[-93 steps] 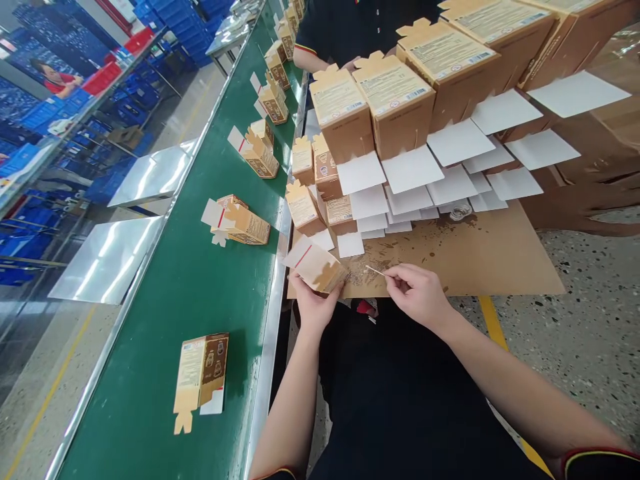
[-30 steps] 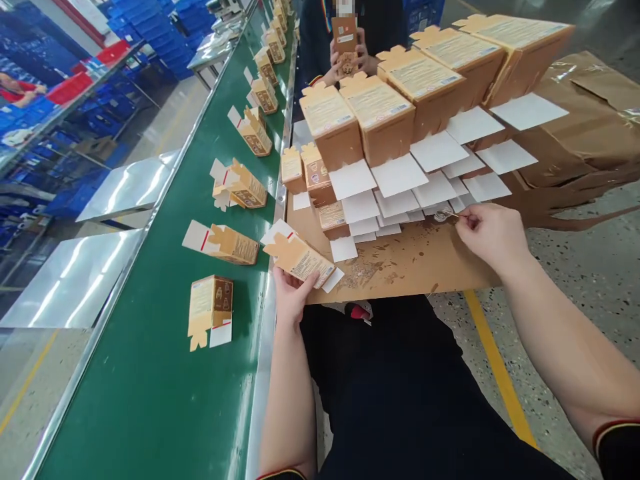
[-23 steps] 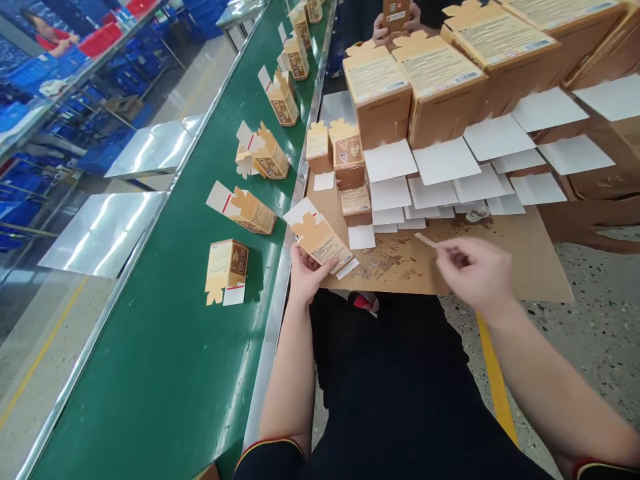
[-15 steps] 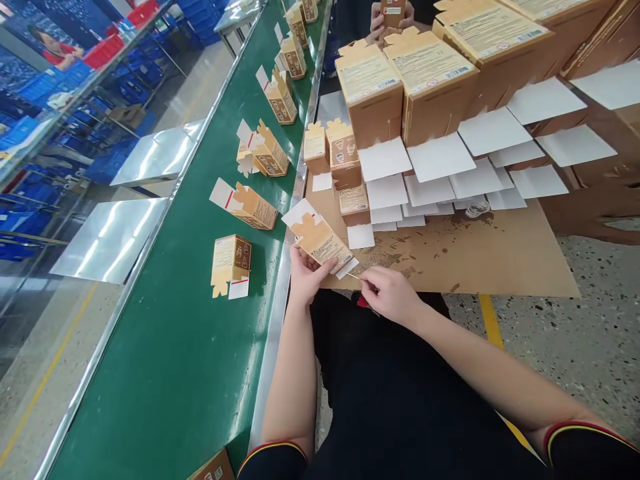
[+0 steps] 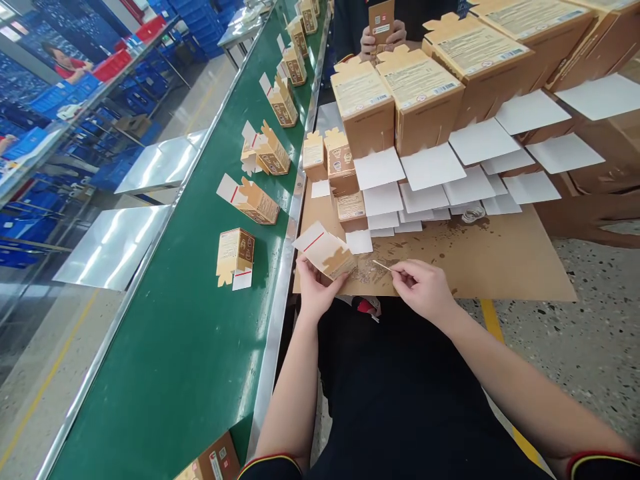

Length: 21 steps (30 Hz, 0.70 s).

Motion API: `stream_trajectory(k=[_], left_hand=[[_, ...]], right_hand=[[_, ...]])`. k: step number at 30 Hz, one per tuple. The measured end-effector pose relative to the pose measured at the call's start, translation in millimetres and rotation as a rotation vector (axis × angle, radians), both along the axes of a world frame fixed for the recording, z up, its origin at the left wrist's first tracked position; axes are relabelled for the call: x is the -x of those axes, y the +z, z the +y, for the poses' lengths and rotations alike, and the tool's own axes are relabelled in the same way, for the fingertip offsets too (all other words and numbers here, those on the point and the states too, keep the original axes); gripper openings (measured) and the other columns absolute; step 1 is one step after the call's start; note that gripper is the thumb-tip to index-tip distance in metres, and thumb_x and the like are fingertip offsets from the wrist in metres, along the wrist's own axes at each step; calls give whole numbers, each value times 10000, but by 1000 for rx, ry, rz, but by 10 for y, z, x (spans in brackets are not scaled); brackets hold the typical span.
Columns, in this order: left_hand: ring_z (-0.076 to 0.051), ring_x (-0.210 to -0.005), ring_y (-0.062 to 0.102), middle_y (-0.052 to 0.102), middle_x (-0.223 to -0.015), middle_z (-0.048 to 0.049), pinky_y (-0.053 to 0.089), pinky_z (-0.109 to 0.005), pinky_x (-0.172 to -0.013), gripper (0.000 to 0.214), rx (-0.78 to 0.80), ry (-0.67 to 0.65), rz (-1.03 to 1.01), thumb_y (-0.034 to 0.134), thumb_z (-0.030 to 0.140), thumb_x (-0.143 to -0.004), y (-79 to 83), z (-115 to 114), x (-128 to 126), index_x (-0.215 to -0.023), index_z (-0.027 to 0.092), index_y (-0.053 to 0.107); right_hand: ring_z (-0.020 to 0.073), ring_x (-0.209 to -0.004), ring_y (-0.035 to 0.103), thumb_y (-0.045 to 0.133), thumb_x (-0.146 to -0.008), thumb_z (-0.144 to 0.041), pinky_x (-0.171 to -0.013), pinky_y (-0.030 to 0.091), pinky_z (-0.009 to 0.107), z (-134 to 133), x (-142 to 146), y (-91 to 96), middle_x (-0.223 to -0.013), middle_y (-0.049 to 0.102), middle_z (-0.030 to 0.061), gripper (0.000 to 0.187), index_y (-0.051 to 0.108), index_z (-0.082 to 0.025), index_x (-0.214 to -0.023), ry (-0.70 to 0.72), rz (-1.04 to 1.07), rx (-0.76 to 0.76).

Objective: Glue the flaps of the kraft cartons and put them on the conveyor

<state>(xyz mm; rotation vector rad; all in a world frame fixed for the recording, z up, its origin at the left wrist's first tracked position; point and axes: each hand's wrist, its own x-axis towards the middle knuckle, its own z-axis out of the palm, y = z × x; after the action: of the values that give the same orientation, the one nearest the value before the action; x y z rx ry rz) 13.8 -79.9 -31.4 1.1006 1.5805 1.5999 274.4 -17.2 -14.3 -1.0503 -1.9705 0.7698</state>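
My left hand (image 5: 314,289) grips a small tan carton (image 5: 327,252) with an open white flap marked by a red stripe, held over the near edge of a brown cardboard work board (image 5: 490,260). My right hand (image 5: 421,288) pinches a thin wooden stick (image 5: 382,265), whose tip points left toward the carton. The stick's tip is a short gap from the carton. A small round tin (image 5: 472,214) sits on the board under rows of white flaps.
A green conveyor belt (image 5: 165,347) runs along the left with several open cartons lying on it, the nearest carton (image 5: 235,255) beside my left hand. Stacks of tan cartons (image 5: 395,100) with white flaps fill the back of the board. Another person's hands (image 5: 380,37) hold a carton beyond.
My right hand went from the tin back to the carton with the stick. My left hand turned the carton so its red-striped flap faces up. The belt's cartons moved along.
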Motion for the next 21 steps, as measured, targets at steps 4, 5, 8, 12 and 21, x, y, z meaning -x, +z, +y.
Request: stream_trajectory(k=[4, 5, 8, 12, 21], left_hand=[[-367, -1359, 702, 659, -1350, -119, 602, -521, -1176, 828, 36, 32, 92, 1076, 461, -747, 7, -56, -35, -1362, 276, 553], [-375, -1369, 695, 659, -1345, -119, 603, -531, -1175, 843, 51, 36, 110, 1083, 439, -735, 7, -58, -34, -1371, 272, 556], [-397, -1400, 680, 660, -1359, -129, 593, -563, -1192, 881, 69, 52, 161, 1090, 400, -716, -8, -38, -49, -1405, 268, 558], [-390, -1362, 709, 685, -1349, -137, 601, -543, -1170, 816, 35, 72, 161, 1079, 420, -763, -41, -71, -30, -1394, 266, 585], [-407, -1461, 685, 638, -1502, -148, 554, -686, -1256, 1023, -16, 679, 124, 1147, 504, -598, 144, -881, 1160, -1320, 314, 448]], right_hand=[[166, -554, 567, 633, -1002, -240, -560, 518, 307, -69, -103, 85, -688, 702, 14, 207, 788, -253, -864, -43, 8, 37], [163, -549, 568, 633, -1000, -237, -558, 519, 304, -86, -112, 99, -686, 703, 13, 209, 790, -253, -863, -44, 10, 43], [158, -540, 570, 632, -996, -228, -541, 511, 298, -114, -114, 127, -673, 697, 11, 219, 786, -252, -842, -30, 24, 51], [169, -566, 622, 652, -987, -242, -536, 526, 298, -93, -143, 150, -691, 723, 19, 214, 799, -257, -833, -29, 77, 43], [188, -607, 688, 757, -977, -318, -570, 597, 315, -72, -509, 134, -738, 762, 17, 153, 827, -277, -847, -131, 155, 98]])
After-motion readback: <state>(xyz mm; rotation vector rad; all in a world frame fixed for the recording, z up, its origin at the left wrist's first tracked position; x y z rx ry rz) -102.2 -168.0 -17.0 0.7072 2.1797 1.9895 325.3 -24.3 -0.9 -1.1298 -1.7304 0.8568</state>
